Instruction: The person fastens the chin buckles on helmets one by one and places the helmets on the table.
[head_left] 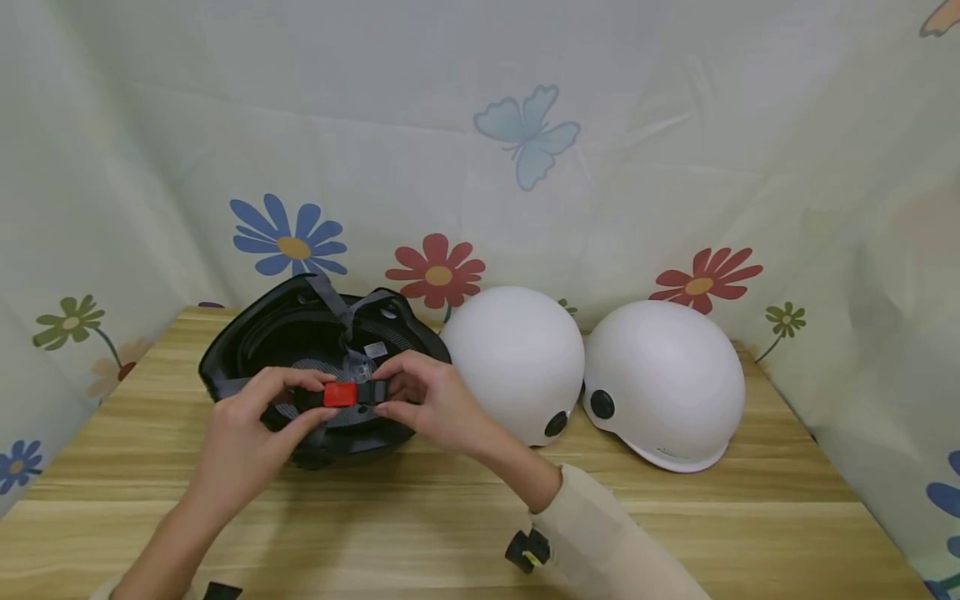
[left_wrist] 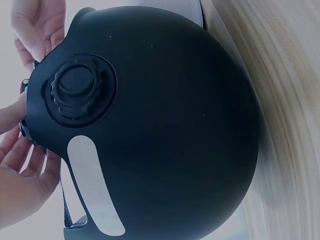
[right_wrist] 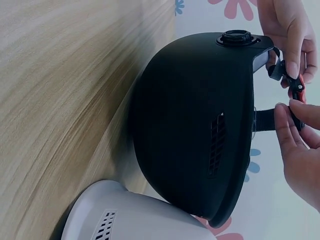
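Observation:
A black helmet (head_left: 247, 333) lies upside down on the table, its padded inside facing up. Above its opening, both hands hold the chin strap's buckle (head_left: 341, 394), which has a red part and a black part. The left hand (head_left: 243, 429) pinches the red end between thumb and fingers. From the other side, the right hand (head_left: 442, 408) pinches the black end. The buckle's two parts meet in the head view. In the right wrist view a black strap (right_wrist: 265, 120) runs from the helmet to the right hand. A round dial (left_wrist: 76, 82) shows on the shell in the left wrist view.
Two white helmets (head_left: 513, 358) (head_left: 667, 375) sit dome up to the right, the nearer one close against the black helmet. The wood-grain table (head_left: 450, 517) ends at a flower-printed curtain (head_left: 637, 167) behind and at both sides.

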